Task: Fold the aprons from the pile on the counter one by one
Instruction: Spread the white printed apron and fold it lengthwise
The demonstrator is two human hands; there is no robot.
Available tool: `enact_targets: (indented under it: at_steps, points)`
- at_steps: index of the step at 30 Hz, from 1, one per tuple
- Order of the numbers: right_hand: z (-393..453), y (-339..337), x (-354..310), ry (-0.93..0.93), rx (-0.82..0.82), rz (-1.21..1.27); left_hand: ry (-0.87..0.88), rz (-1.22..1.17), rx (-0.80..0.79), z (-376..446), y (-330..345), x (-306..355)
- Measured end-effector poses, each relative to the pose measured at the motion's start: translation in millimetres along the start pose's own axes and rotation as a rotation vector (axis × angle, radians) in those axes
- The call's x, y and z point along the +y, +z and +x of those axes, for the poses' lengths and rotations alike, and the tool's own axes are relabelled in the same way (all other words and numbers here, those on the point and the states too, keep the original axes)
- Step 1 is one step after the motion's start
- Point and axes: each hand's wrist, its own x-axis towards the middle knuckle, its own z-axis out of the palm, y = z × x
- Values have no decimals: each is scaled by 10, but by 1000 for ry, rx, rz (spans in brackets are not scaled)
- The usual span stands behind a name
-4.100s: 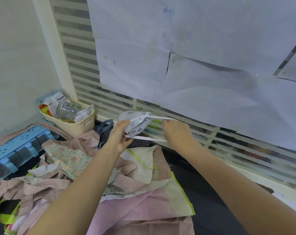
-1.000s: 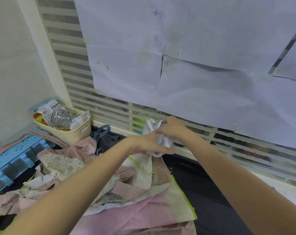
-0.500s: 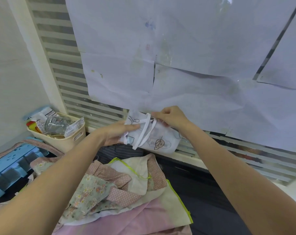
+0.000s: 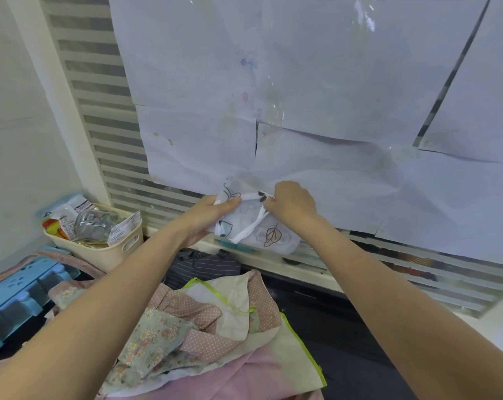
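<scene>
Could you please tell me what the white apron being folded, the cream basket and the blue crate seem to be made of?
White apron: thin, soft woven cloth, matte, judging by its creases and the printed leaf. Cream basket: probably moulded plastic, smooth and slightly glossy, with a cut-out handle. Blue crate: likely rigid plastic, with punched holes and ribs.

— What's the apron (image 4: 261, 226) look like from your end?

— I see a small white bundle, folded compact, printed with line drawings: a brown leaf, a cup. White straps wrap across it. It's held up in the air, in front of the window sill.

— And the pile (image 4: 215, 327)?

— I see it below on the counter, rumpled: pink dotted, green floral, cream with lime trim, plain pink underneath.
</scene>
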Motion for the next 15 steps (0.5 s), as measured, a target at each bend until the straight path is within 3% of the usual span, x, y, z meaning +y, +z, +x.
enact_targets:
  at_steps: [4, 7, 9, 15]
  points:
    - [-113, 165, 30, -83, 110, -248, 108, -107, 148, 65, 58, -2]
    - [-138, 364, -17, 113, 23, 156, 98, -388, 343, 150, 178, 3]
    - [-170, 508, -11, 221, -1, 368, 91, -490, 377, 180, 220, 73]
    - [-235, 365, 182, 110, 121, 280, 125, -36, 234, 78, -49, 65]
